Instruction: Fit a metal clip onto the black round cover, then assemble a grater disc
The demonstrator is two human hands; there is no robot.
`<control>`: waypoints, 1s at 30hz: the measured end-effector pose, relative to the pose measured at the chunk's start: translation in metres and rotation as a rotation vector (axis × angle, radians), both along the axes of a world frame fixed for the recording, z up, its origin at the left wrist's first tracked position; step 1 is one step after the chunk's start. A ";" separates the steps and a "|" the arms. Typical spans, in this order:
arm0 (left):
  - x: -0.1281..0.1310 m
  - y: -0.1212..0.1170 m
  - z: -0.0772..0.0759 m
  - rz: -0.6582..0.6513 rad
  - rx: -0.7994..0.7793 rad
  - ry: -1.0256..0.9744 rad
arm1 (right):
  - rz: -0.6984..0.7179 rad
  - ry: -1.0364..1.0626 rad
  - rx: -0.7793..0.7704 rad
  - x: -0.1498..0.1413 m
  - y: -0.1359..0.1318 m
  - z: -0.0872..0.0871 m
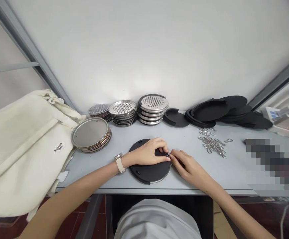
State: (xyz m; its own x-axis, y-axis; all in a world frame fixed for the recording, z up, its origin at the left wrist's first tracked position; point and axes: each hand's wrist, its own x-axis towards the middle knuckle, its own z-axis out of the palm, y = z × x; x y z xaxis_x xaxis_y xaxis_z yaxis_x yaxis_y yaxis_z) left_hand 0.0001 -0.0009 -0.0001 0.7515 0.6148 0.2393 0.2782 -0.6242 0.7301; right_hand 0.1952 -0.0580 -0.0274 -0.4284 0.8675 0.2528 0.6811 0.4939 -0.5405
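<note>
In front of me on the table lies a black round grater holder (149, 172), flat, with a strip of silvery metal showing at its near right edge. My left hand (153, 152) rests over it, its thumb and fingers closed at the holder's right rim. Against that same rim, my right hand (185, 163) is closed in a pinch, its fingertips almost touching the left ones. A small metal clip (168, 154) glints between the fingertips, mostly hidden by them. Right of my hands lies a loose pile of metal spring clips (212, 144).
Along the wall stand stacks of round metal graters (122, 108), one stack topped by a perforated disc (154, 103). Black holders (209, 111) pile up at the back right. Plain metal discs (89, 132) are stacked at left beside a cream bag (35, 142). White boxes (281, 121) stand far right.
</note>
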 end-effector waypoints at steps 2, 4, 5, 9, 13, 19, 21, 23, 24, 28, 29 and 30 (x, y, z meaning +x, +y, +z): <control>0.000 0.000 0.000 -0.001 -0.005 -0.007 | -0.004 -0.007 -0.001 0.000 0.000 0.000; 0.000 0.000 0.000 -0.001 -0.005 -0.015 | -0.010 -0.015 -0.004 -0.001 0.000 0.001; 0.000 0.000 0.000 0.000 -0.004 -0.019 | -0.014 -0.017 -0.005 -0.001 0.000 0.001; 0.000 0.000 0.000 0.005 -0.018 -0.019 | -0.022 -0.014 0.002 -0.001 0.000 0.000; 0.000 0.001 0.000 0.004 -0.030 -0.016 | -0.032 -0.006 0.013 -0.002 0.000 0.000; 0.000 0.000 0.000 -0.004 -0.028 -0.022 | -0.051 0.026 -0.023 -0.001 -0.001 0.000; 0.000 0.000 -0.001 -0.010 -0.021 -0.019 | -0.048 0.033 -0.040 0.000 0.000 -0.001; 0.000 0.000 -0.001 -0.012 -0.009 -0.012 | -0.042 0.032 -0.045 0.000 0.000 -0.001; 0.000 0.000 -0.001 -0.012 0.000 -0.007 | -0.038 0.032 -0.043 0.000 0.000 -0.001; -0.001 -0.001 0.001 -0.011 0.033 0.015 | -0.026 0.036 -0.030 0.000 0.001 -0.001; -0.001 -0.002 0.002 -0.011 0.036 0.016 | -0.023 0.036 -0.029 0.000 0.002 0.000; -0.001 -0.002 0.003 -0.011 0.037 0.017 | -0.020 0.037 -0.028 -0.001 0.002 0.000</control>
